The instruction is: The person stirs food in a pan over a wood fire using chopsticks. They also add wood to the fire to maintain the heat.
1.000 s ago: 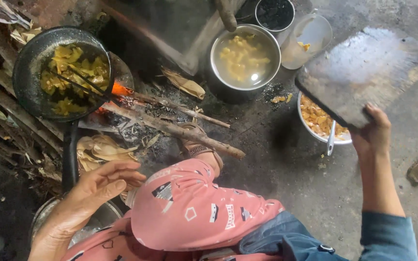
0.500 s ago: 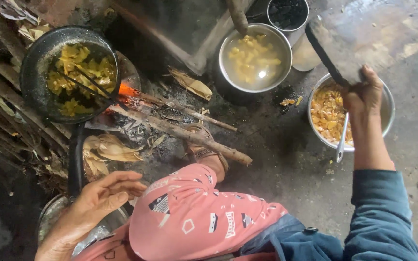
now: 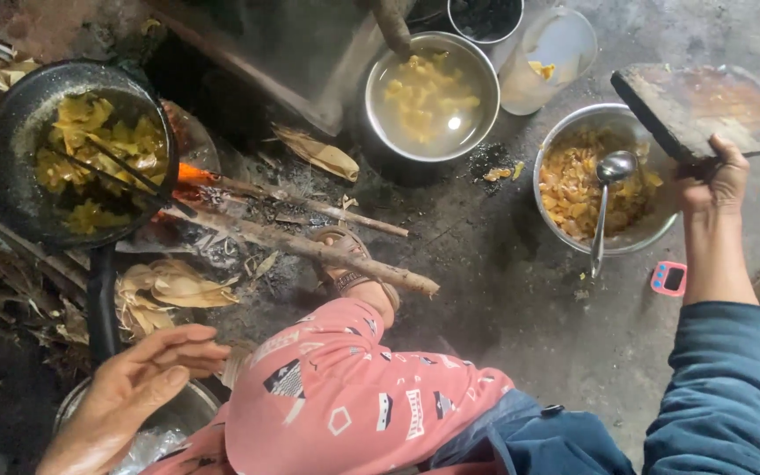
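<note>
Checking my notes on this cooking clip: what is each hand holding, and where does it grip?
The right hand grips a flat dark board at its lower edge, above the metal bowl. The left hand holds nothing.

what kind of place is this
Probably a rustic open-fire cooking spot on a bare floor: a black pan of yellow food sits over burning sticks, with metal bowls of food set on the ground.

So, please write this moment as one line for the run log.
right hand: grips flat board over bowl of fried pieces | left hand: open, empty | pan: on fire
</note>
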